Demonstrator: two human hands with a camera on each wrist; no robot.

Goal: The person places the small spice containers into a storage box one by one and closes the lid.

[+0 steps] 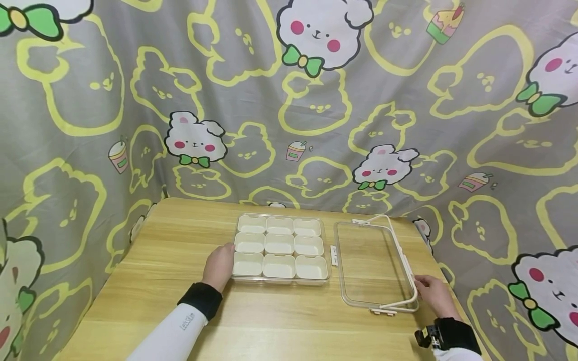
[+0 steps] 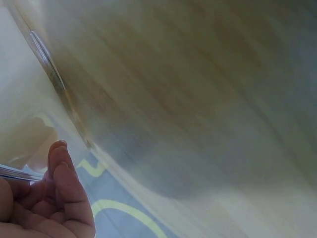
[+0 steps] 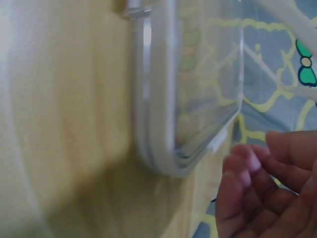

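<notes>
On the table, a clear plastic box (image 1: 282, 282) holds several cream cups (image 1: 279, 244) in rows. My left hand (image 1: 219, 266) grips the box's left side; in the left wrist view, the box rim runs in between the thumb and fingers (image 2: 69, 183). To the right of the box lies a clear lid (image 1: 368, 263) with clips on its sides and a cream carrying handle (image 1: 402, 253) tipped to the right. Beside that handle is my right hand (image 1: 435, 296). Its fingers (image 3: 237, 171) are loosely curled, apart from the lid edge, with nothing held.
A wood-grain table (image 1: 171, 235) carries the box and lid. A grey curtain (image 1: 253, 100) with cartoon bears and rabbits hangs along the back and both sides. One white clip (image 1: 334, 255) sticks out from the lid towards the box.
</notes>
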